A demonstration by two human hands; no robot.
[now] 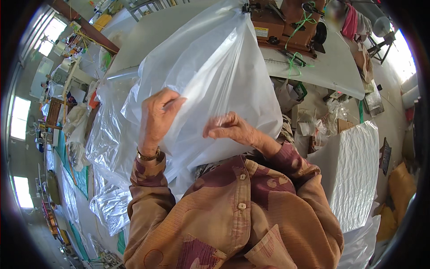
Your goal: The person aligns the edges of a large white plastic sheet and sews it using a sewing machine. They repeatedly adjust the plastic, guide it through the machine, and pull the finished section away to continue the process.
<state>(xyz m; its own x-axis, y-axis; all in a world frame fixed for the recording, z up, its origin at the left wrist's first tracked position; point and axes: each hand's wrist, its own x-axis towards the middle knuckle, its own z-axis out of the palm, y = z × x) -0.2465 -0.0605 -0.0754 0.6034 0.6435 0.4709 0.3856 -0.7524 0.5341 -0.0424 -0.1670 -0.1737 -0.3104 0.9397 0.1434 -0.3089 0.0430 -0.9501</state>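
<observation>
A large sheet of clear plastic film [210, 76] spreads before me, gathered to a point at the brown sewing-machine-like device [284, 27] at the far side. Over its left part is my left hand [161, 114], with a wristwatch, fingers bent and thumb and forefinger brought together. What lies between those fingertips, if anything, I cannot make out. My right hand [235, 130] is over the nearer middle of the film, its fingers curled and their tips blurred by motion. Whether it grips the film cannot be seen.
The device stands on a pale worktable [331, 74]; green strings and dark scissors [293, 58] are on it. More crumpled film [112, 148] hangs at my left. A silvery-white wrapped block [356, 175] stands to the right, near loose plastic and clutter. A brown post [85, 24] slants at the far left.
</observation>
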